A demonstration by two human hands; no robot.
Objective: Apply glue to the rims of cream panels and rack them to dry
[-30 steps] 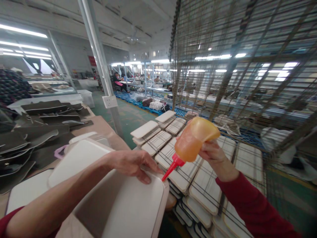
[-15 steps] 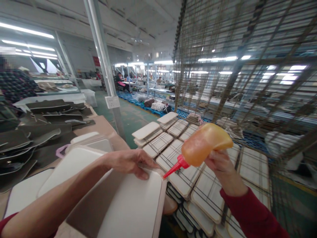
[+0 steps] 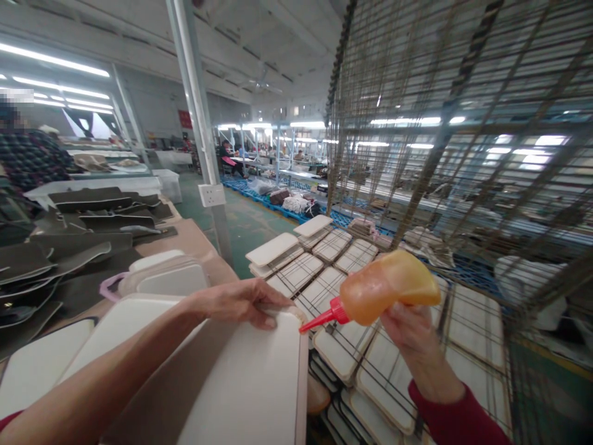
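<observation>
My left hand [image 3: 248,303] grips the top edge of a white panel [image 3: 250,377] with rounded corners, thumb on its white face and fingers behind. A grey-brown sheet [image 3: 162,383] shows to the left of that face. In my right hand [image 3: 407,327] is a squeeze bottle [image 3: 384,287] of amber liquid, tilted with its red nozzle [image 3: 319,319] pointing down to the left. The nozzle tip sits at the panel's upper right corner; whether it touches is hard to tell.
Right of the panel, many white panels [image 3: 386,386] lie on a wire rack, whose mesh [image 3: 454,111] rises behind. On the left, dark folded pieces [image 3: 102,210] and white panels [image 3: 171,275] cover a brown table [image 3: 204,241]. A pole [image 3: 197,99] stands beyond; a person [image 3: 32,154] is far left.
The bottle has shifted slightly down, and its nozzle tip has moved a little left along the panel's corner. My left hand keeps its grip on the panel.
</observation>
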